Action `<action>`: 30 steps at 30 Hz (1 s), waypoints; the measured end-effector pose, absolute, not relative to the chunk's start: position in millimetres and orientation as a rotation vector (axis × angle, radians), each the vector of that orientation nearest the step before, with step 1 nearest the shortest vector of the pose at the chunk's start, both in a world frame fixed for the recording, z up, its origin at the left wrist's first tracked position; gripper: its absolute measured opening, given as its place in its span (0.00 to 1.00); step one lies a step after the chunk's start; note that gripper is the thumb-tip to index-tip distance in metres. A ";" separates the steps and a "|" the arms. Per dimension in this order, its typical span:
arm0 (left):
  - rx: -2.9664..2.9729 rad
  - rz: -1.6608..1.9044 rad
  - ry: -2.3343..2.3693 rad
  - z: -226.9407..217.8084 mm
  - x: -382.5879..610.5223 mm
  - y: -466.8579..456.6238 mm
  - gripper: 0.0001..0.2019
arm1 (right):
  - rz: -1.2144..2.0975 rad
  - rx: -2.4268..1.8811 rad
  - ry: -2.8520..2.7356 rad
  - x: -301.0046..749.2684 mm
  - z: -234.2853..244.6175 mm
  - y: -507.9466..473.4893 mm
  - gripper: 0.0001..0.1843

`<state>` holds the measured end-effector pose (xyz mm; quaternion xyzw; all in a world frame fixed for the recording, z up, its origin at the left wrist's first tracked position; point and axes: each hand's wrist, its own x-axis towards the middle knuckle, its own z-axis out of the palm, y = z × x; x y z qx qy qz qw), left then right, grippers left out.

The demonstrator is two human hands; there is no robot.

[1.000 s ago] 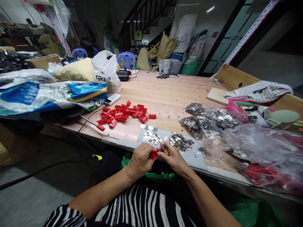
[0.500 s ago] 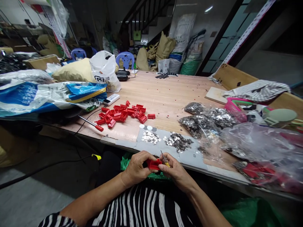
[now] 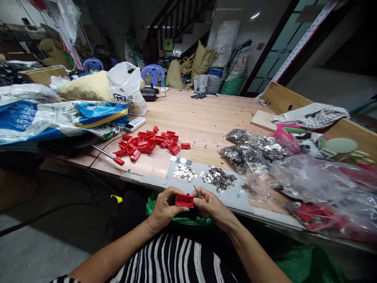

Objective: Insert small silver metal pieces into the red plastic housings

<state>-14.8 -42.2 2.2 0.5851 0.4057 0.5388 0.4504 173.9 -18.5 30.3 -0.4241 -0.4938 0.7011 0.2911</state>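
A small red plastic housing is gripped in my left hand, its hollow side facing me. My right hand is closed around a thin pointed tool with a yellow handle, mostly hidden by the fingers. Its fingertips meet the right end of the red housing. Just beyond my hands, a pile of shiny flat metal pieces and a darker pile of metal pieces lie on a grey sheet. More red housings are heaped farther left on the table.
A red-handled screwdriver lies at the table's left edge. Clear bags of metal parts, a large plastic bag and a pink basket stand right. Sacks fill the left. A green bag hangs below my hands.
The red housing has turned so its open hollow now faces me. Both hands have shifted slightly left in the view, and the pointed tool has tilted lower, with its yellow handle more covered.
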 end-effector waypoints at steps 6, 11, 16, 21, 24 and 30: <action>1.095 1.290 0.967 5.7 -15.2 -34.0 0.18 | 0.794 -1.554 -1.959 193.0 41.8 26.4 0.08; 0.962 1.291 0.958 5.5 -19.5 -29.3 0.19 | 0.339 -1.770 -2.314 184.9 39.5 44.8 0.08; 0.927 1.283 0.969 8.0 -22.9 -28.6 0.18 | 0.226 -1.858 -2.397 170.9 36.9 49.1 0.05; 0.886 1.274 0.909 11.8 -24.1 -27.6 0.17 | 0.246 -1.796 -2.363 172.0 38.6 47.0 0.04; 0.897 1.263 0.896 13.3 -23.8 -25.2 0.19 | 0.396 -1.723 -2.263 176.0 40.8 43.0 0.04; 1.036 1.235 0.870 19.5 -21.8 -22.4 0.23 | 1.003 -1.401 -1.938 176.2 43.6 27.1 0.08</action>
